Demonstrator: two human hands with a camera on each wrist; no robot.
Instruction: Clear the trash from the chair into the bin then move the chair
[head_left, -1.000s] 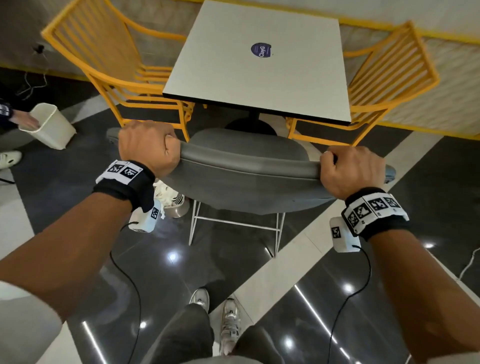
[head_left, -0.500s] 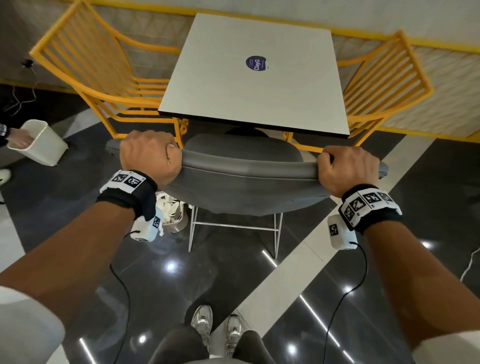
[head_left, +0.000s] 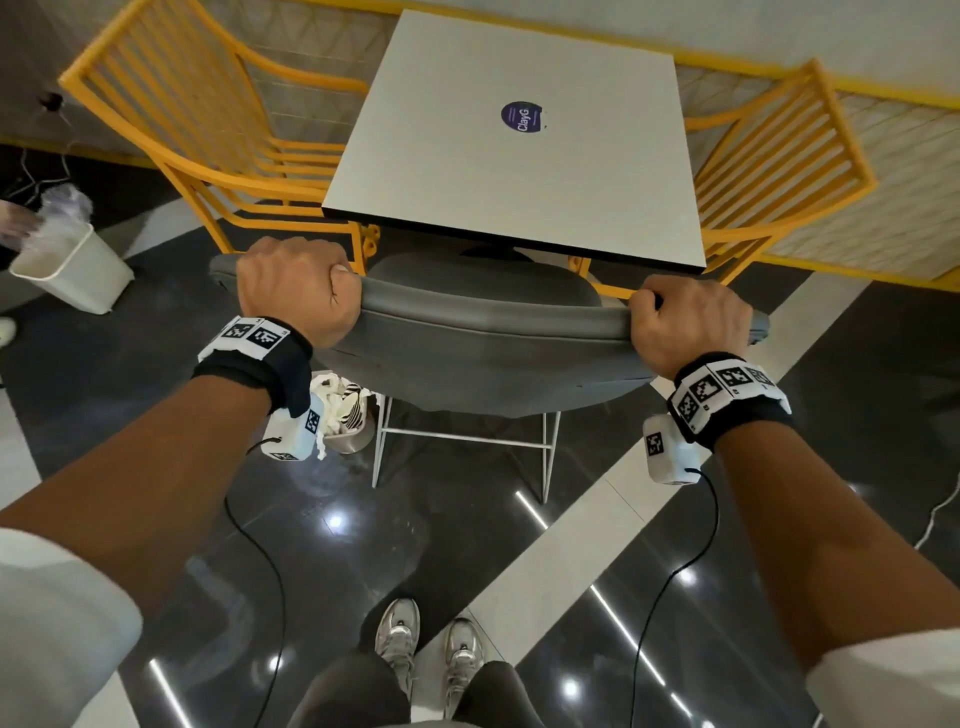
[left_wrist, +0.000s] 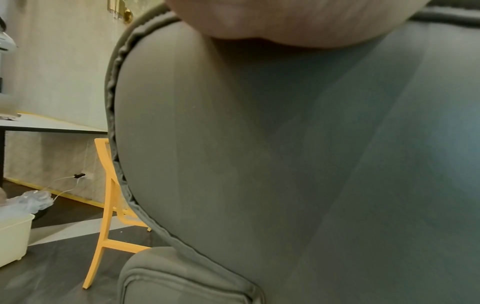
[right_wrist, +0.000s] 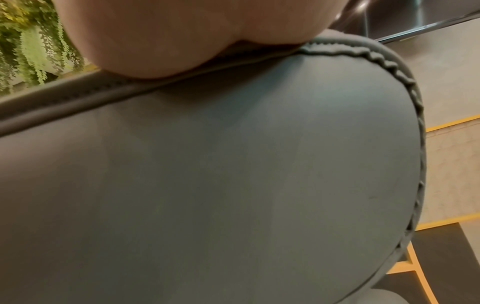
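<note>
A grey padded chair (head_left: 483, 358) on thin white legs stands pushed up to the white square table (head_left: 519, 135). My left hand (head_left: 296, 296) grips the left end of its backrest top, fingers curled over the rim. My right hand (head_left: 685, 322) grips the right end the same way. Both wrist views are filled by the grey backrest (left_wrist: 285, 164) (right_wrist: 207, 174), with a palm (left_wrist: 298, 18) (right_wrist: 168, 35) at the top. A small metal bin (head_left: 348, 421) full of crumpled paper stands on the floor under my left wrist. The seat is mostly hidden behind the backrest.
Two yellow slatted chairs (head_left: 208, 119) (head_left: 779, 161) flank the table. A white plastic bin (head_left: 72, 265) sits at far left, with another person's hand (head_left: 15, 223) holding clear plastic over it. The floor is glossy dark tile with white bands. My feet (head_left: 426, 644) are just behind the chair.
The chair has slid forward toward the table with both hands holding it, and I have stepped in after it. At far left, clear plastic now appears over the white bin.
</note>
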